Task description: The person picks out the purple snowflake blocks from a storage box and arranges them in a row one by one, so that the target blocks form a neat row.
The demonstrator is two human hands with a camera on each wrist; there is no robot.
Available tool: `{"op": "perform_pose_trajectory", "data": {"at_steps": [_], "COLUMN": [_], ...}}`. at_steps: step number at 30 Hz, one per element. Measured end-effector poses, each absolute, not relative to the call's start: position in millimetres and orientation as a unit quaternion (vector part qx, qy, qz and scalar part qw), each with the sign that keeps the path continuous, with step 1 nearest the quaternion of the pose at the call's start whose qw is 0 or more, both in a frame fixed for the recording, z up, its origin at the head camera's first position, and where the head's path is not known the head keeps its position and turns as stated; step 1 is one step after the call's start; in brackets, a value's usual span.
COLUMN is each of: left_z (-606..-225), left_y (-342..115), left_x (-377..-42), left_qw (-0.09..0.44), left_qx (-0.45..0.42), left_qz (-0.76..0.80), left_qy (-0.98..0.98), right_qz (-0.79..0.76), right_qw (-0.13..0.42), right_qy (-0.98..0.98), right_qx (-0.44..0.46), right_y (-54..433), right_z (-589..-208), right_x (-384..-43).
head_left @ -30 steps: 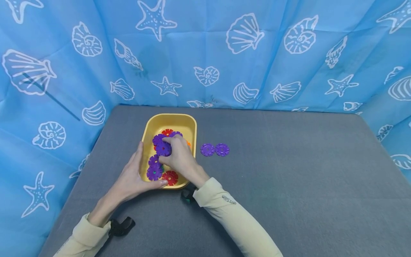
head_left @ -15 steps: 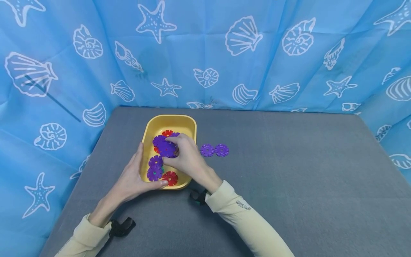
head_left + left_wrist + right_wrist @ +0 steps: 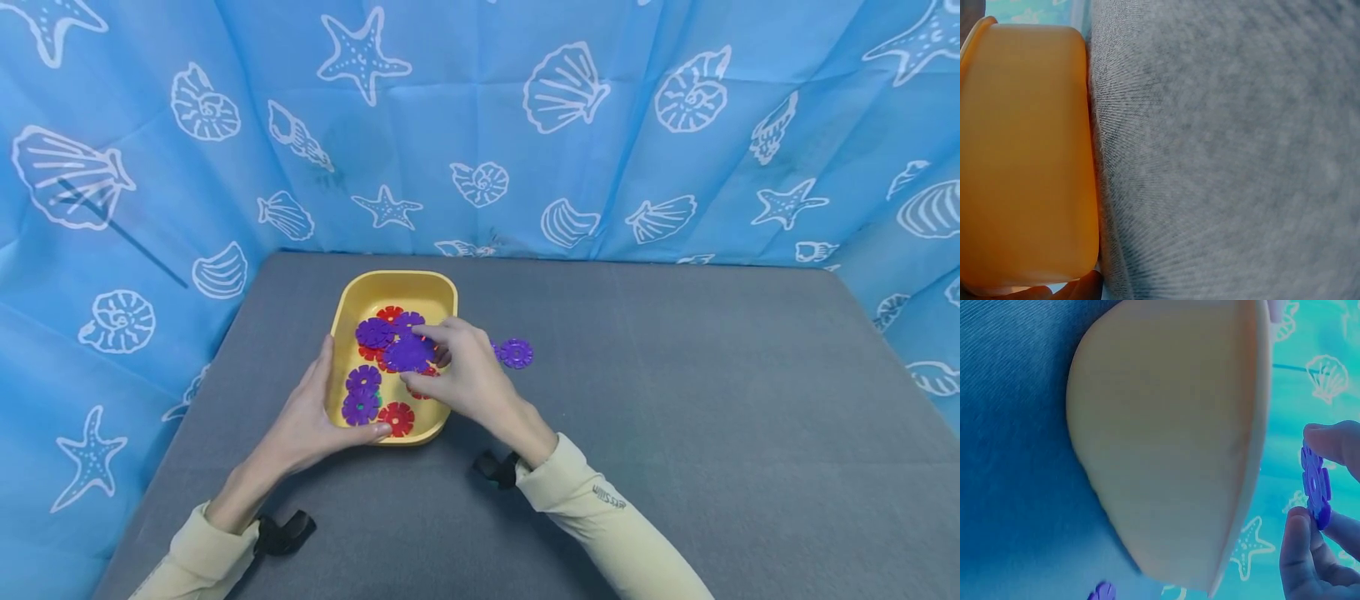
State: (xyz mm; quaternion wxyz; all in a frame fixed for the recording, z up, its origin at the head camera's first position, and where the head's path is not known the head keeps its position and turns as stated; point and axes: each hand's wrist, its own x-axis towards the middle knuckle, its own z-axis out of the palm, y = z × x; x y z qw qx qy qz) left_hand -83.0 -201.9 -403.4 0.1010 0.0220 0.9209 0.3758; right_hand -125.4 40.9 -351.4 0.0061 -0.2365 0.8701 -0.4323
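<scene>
My left hand [image 3: 303, 421] holds the yellow plastic bin [image 3: 397, 283] at its left side, with the thumb over the near rim. Above the bin's right part, my right hand [image 3: 476, 375] pinches a purple notched disc [image 3: 408, 352] between thumb and fingers; the right wrist view shows this purple disc [image 3: 1315, 487] edge-on, apart from the bin's wall [image 3: 1166, 437]. Inside lie several purple discs [image 3: 362, 407] and red discs [image 3: 396, 418], with a bit of green under one. My right hand and its disc cover part of the pile.
Right of the bin, a purple disc [image 3: 517, 353] lies on the grey table [image 3: 675, 400], beside another mostly hidden by my right hand. A blue curtain [image 3: 420, 125] with shells and starfish hangs behind. Black straps [image 3: 283, 533] are on both wrists.
My right hand has moved right across the bin, carrying the purple disc toward the right rim. It now covers one of the table discs. My left hand and the bin stay put.
</scene>
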Motion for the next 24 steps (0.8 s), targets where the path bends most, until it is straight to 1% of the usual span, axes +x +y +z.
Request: {"op": "perform_pose_trajectory", "data": {"at_steps": [10,24], "left_z": [-403.8,-402.3], "left_y": [-201.3,-200.8], "left_x": [-83.8,-83.7], "left_qw": [0.088,0.099], "left_qx": [0.024,0.013], "left_qz": [0.373,0.367], "left_qy": [0.923,0.925], "right_qz": [-0.428,-0.404], "right_qw": [-0.013,-0.050], "right_qy": [0.876,0.896], "right_qx": [-0.220,-0.179], "right_y": [75.1,128.1], "right_z": [-349.8,-362.2], "right_x": [-124.7,-129.0]}}
